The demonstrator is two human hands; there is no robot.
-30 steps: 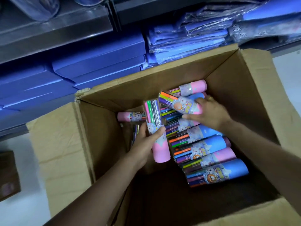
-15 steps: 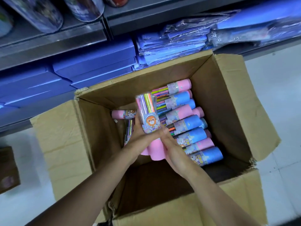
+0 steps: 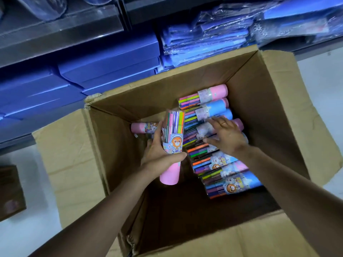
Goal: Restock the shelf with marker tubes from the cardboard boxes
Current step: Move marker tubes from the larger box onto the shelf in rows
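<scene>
Since half a second ago the right hand (image 3: 225, 137) has been taken off the pink base of the held tube and moved to the right, onto the row of marker tubes (image 3: 219, 145) lying in the cardboard box (image 3: 274, 112). Its fingers are spread and laid flat over a tube in the middle of the row; nothing is seen to be pinched. The pink-based marker tube (image 3: 172, 147) is now held by the left hand (image 3: 163, 153) alone, gripped round its middle with the fingers curled about it, upright and slightly tilted, above the left part of the box interior. One more pink tube (image 3: 143, 127) is seen lying at the far left of the box floor, partly hidden behind the left hand. Blue boxes (image 3: 109, 60) and wrapped blue packs (image 3: 204, 43) are stacked on the shelf (image 3: 61, 30) beyond the box.
</scene>
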